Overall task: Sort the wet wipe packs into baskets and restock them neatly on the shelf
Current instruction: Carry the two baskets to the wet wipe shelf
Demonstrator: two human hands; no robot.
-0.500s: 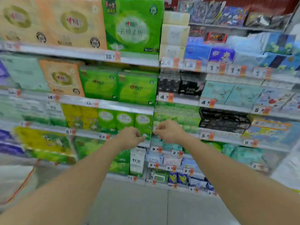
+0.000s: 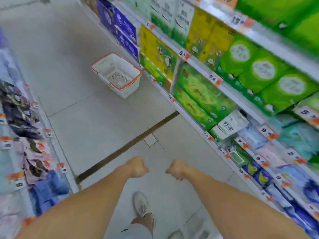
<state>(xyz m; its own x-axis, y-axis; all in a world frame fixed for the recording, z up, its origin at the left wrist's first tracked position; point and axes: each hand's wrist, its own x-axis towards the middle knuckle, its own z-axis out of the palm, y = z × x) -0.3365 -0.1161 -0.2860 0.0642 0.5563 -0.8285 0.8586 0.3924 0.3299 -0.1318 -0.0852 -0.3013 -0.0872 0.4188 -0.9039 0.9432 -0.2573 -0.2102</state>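
A white basket (image 2: 126, 91) with an orange rim stands on the aisle floor, close to the shelf's foot; nothing shows inside it. My left hand (image 2: 137, 167) and my right hand (image 2: 177, 169) hover over the floor in front of me, a short gap between them. Both have curled fingers and hold nothing. Wet wipe packs (image 2: 239, 156) in green, blue and white wrappers lie on the low shelves (image 2: 229, 91) to my right. The basket is well ahead of both hands, to the left.
Large green and yellow tissue packs (image 2: 203, 94) fill the shelf unit on the right. A second shelf (image 2: 57, 149) with purple and blue packets lines the left side. A dark floor strip (image 2: 127, 145) crosses the grey tiles. My shoe (image 2: 141, 204) is below my hands.
My view has swung from the shelf front down and left to the aisle floor. Both hands have come away from the shelf edge and now hang over the floor.
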